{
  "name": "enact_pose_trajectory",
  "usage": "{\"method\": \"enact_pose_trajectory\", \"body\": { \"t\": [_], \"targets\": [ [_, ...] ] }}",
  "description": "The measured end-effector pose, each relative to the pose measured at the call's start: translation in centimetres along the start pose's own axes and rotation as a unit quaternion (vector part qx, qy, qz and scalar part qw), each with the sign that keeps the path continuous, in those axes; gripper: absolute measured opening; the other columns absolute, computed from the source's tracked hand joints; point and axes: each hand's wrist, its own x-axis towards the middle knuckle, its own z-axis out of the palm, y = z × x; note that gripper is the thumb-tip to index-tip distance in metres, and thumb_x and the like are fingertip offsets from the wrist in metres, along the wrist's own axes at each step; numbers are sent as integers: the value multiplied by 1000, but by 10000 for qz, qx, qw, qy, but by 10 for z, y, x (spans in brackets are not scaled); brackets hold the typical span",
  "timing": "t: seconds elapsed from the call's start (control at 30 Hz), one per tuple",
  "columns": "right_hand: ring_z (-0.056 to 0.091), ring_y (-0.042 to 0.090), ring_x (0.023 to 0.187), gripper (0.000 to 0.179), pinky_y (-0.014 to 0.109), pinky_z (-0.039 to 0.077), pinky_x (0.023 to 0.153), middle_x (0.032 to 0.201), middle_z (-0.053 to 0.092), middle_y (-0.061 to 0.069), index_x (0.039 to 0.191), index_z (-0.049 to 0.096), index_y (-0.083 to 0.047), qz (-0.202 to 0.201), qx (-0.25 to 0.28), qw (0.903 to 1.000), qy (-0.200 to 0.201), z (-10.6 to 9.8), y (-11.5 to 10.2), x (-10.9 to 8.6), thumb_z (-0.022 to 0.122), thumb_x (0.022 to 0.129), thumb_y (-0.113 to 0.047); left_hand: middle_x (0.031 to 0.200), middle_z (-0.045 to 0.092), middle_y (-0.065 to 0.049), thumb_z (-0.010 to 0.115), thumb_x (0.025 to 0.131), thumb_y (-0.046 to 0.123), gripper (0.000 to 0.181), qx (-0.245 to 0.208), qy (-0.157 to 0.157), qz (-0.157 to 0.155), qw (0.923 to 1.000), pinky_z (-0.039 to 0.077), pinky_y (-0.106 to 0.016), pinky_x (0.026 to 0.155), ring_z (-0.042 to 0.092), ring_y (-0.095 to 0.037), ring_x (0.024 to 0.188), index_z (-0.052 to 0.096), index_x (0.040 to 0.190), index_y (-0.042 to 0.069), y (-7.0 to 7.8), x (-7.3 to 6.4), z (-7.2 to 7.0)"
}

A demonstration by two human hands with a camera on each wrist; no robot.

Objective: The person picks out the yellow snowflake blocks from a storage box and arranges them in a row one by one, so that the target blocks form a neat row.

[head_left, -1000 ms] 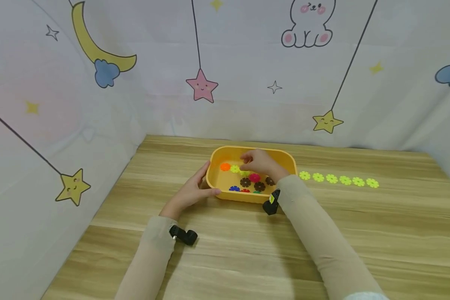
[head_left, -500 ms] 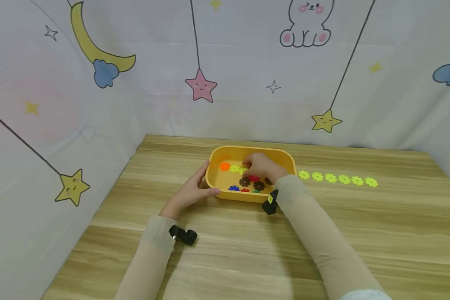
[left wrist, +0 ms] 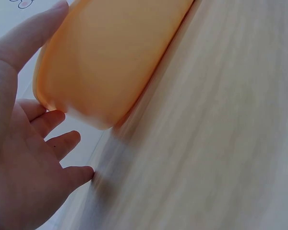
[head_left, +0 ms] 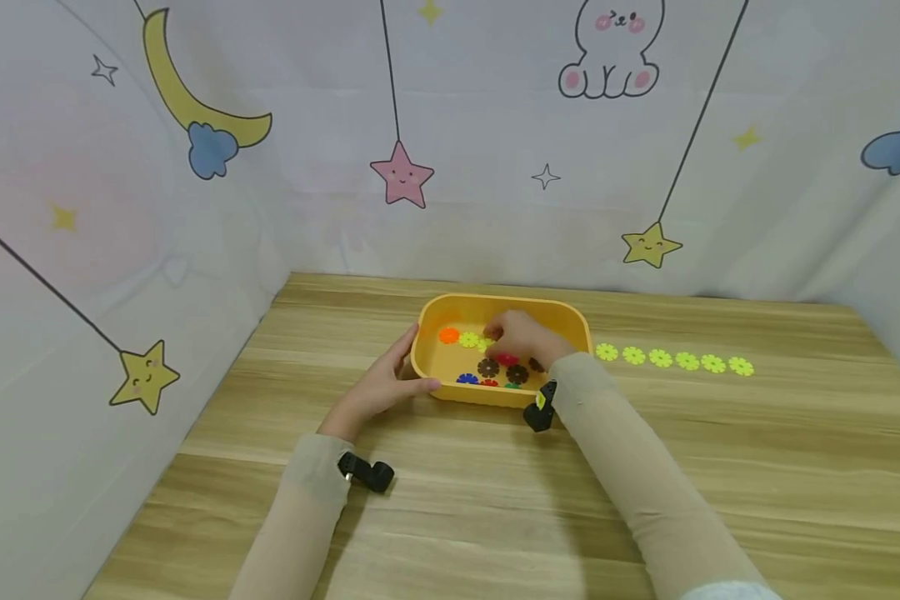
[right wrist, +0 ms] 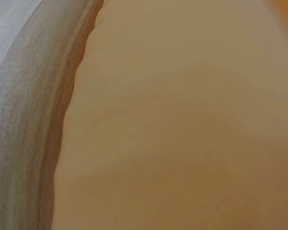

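Observation:
A yellow plastic tub stands on the table with several small flower-shaped discs in it. My left hand holds its left end, thumb on the near rim and fingers against the outer end wall; in the left wrist view, the ring and little fingers of that hand stand off the wall. My right hand reaches inside with bent fingers, fingertips right at a yellow-green flower disc. I cannot tell whether it pinches a disc. Only the tub's outer wall fills most of the right wrist view.
Inside the tub lie an orange disc, another yellow-green disc, brown discs, a pink-red disc and a blue disc. Right of it, several yellow-green discs form a row on the wooden table. A printed curtain hangs behind.
My right hand has lowered slightly into the tub, its fingers coming down and closing in beside the yellow-green disc. The left hand and the row of discs have stayed put.

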Motion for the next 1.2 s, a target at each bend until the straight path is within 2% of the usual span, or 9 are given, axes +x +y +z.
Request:
{"method": "enact_pose_trajectory", "body": {
  "t": [0.13,0.37,0.47,0.6,0.97,1.2],
  "targets": [
    [55,26,102,48,40,47,99,122,62,17,128,59,3,0,-22,10000,-47,0,0,0,72,87,-17,162,7,1,77,84,25,100,37,4,5,10000,8,-49,119,5,-23,149,9,157,21,-1,0,0],
    [49,22,87,33,32,45,80,100,60,12,114,66,1,-29,-14,10000,-75,0,0,0,73,86,-16,162,7,1,77,83,27,100,69,-15,-5,10000,8,-49,119,5,-23,149,9,157,20,0,0,0],
    [53,23,92,39,33,48,88,109,64,13,119,65,2,18,5,10000,-46,0,1,1,73,86,-16,162,7,1,77,83,26,100,51,-10,20,10000,8,-49,119,5,-23,149,9,157,21,1,0,0],
    [56,26,101,45,39,47,99,122,63,17,125,62,4,85,32,9999,-48,-1,0,1,73,86,-16,162,8,1,77,83,26,100,29,5,48,10000,9,-49,119,6,-23,149,9,157,21,1,0,0],
    [53,24,95,43,36,48,94,112,62,13,123,63,1,223,24,9997,-71,-1,-2,1,73,86,-18,162,8,0,78,83,26,101,29,19,57,10000,9,-50,119,6,-23,149,9,157,21,-1,0,-1],
    [52,26,95,38,36,48,90,111,60,15,118,60,-1,112,85,9999,-76,0,-2,1,73,86,-16,162,8,1,77,83,27,100,54,40,-34,10000,9,-50,119,6,-23,149,10,157,22,0,0,0]
  ]
}}
